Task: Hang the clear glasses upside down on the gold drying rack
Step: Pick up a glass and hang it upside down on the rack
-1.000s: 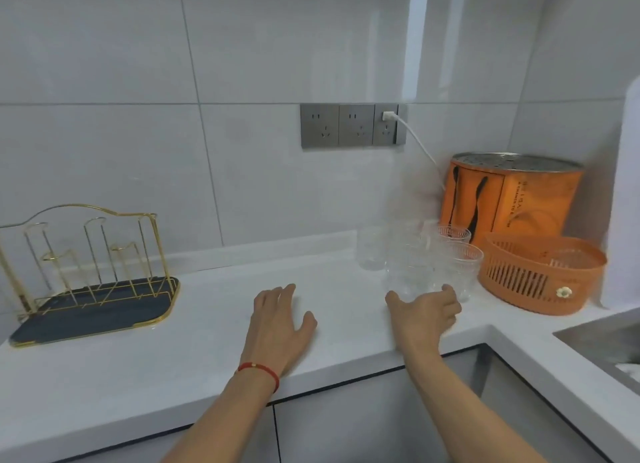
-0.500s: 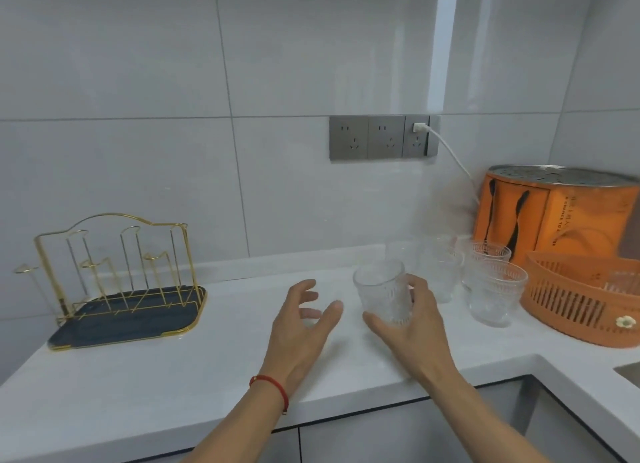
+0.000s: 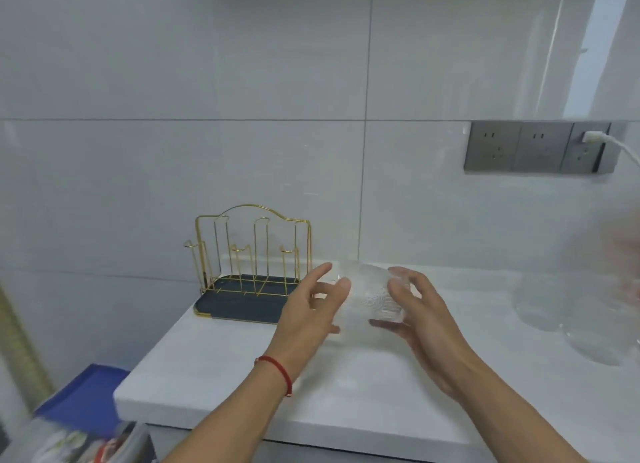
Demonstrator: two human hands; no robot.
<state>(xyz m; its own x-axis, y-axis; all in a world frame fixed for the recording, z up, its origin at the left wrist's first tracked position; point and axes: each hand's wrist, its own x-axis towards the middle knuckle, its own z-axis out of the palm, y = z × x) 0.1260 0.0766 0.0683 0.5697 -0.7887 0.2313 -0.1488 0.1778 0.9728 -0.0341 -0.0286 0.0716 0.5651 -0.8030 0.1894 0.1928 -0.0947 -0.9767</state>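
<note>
Hands meet at the centre of the frame over a white counter (image 3: 346,386) — the right hand (image 3: 420,315) curls around a clear patterned glass (image 3: 369,298), tilted on its side, while the left hand (image 3: 313,310), fingers spread, touches its other end. The gold drying rack (image 3: 251,254) stands empty just left of them; blurred glasses (image 3: 568,306) sit at right.

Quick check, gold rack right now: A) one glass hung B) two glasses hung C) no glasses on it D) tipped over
C: every prong of the rack stands bare, and the one glass in play sits between the left hand and the right hand.
</note>
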